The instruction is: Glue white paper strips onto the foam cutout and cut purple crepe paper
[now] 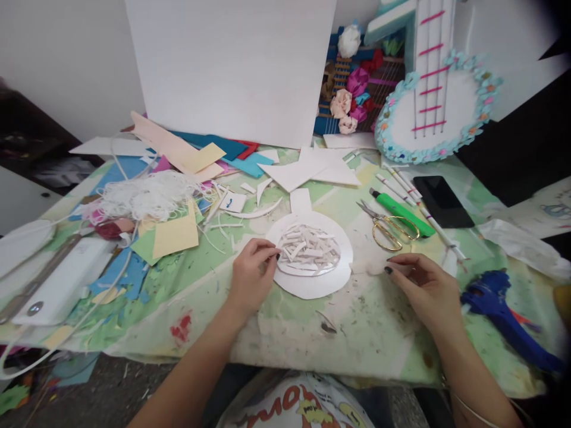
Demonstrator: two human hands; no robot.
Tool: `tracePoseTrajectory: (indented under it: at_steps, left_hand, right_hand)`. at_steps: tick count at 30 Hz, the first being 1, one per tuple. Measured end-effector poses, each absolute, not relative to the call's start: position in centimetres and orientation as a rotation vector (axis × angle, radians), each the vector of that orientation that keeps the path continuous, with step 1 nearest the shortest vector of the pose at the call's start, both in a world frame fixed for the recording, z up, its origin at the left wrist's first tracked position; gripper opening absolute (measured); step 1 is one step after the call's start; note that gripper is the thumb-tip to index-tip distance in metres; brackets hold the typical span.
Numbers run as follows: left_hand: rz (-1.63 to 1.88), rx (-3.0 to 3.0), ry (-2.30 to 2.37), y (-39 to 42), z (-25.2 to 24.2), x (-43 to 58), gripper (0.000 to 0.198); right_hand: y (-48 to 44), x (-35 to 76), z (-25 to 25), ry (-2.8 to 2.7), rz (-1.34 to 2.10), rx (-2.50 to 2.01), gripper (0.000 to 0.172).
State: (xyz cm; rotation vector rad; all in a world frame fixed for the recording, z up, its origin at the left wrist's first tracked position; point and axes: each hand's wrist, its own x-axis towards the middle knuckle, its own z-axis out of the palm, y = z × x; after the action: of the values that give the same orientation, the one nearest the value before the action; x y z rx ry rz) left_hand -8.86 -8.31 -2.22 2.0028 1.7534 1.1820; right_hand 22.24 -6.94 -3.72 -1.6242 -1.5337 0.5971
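Left forearm (196, 356) is extended inward | left hand (251, 270) is turned inward, thumb and forefinger drawn close, contact not discernible | right forearm (470, 362) is angled inward | right hand (426, 288) is bent inward, thumb and forefinger held slightly parted

There was one white disc (312, 288), bearing one heap of pale strips (310, 248) too jumbled to number. Two hands flanked the disc: one left hand (253, 270) at its left edge, one right hand (426, 288) apart from it on the right. Farther right of the disc lay one pair of scissors (387, 229), one green cutter (401, 212), one black phone (442, 201), one blue glue gun (499, 312) and at least three slim pens (438, 227). Left of the disc were one tangle of white string (145, 196) and one white device (66, 279). Behind the disc stood one large white board (232, 65) and, behind it to the right, one banjo-like model (455, 104) crossed by six pink bars (430, 91).
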Motion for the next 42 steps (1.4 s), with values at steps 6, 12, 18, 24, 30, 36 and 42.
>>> tracePoseTrajectory:
  at_steps: [6,12,18,24,30,36,42]
  left_hand:
    - [1.120,1.797,2.237,-7.9,-2.1,-12.6,0.016]
    - [0.244,2.043,2.601,-6.3,-3.3,-16.9,0.027]
    - [0.385,1.994,2.358,-5.3,-2.5,-18.2,0.015]
    - [0.769,1.947,2.367,-4.8,-1.0,-20.3,0.008]
    - [1.006,2.011,2.135,-2.9,-0.9,-20.6,0.011]
    - [0.871,2.115,2.217,-1.0,-0.5,-21.7,0.013]
    - [1.501,1.864,2.000,-4.1,3.1,-17.9,0.017]
  right_hand:
    - [-6.7,22.3,-3.7,-1.536,0.563,-1.564,0.025]
    - [-6.6,22.3,-3.6,-1.559,0.574,-1.593,0.025]
    - [-6.8,22.4,-3.5,-1.575,0.519,-1.607,0.025]
    - [-6.6,22.5,-3.5,-1.596,0.482,-1.594,0.025]
    - [-6.6,22.6,-3.9,-1.566,0.562,-1.569,0.026]
    - [-6.6,22.6,-3.9,-1.588,0.563,-1.591,0.028]
    - [-6.7,22.5,-3.6,-1.579,0.428,-1.493,0.019]
